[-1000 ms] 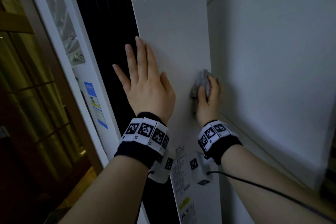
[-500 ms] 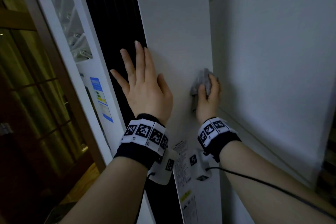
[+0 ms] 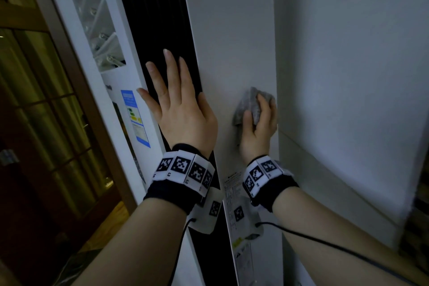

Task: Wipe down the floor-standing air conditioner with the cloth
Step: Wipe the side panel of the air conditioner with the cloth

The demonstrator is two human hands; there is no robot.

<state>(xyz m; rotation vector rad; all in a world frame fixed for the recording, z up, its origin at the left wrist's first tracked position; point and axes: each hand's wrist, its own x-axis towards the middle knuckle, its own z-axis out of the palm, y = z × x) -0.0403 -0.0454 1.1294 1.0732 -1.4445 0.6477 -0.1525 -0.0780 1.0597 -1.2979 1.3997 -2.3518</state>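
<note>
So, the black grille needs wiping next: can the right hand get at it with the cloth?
Likely yes, above the left hand, which is spread flat over the black grille; the right hand grips the cloth just beside it.

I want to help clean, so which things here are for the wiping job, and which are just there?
For the job: air conditioner; grey cloth; right hand gripping it; left hand flat on the unit.
Just there: glass door; white wall; blue label.
</note>
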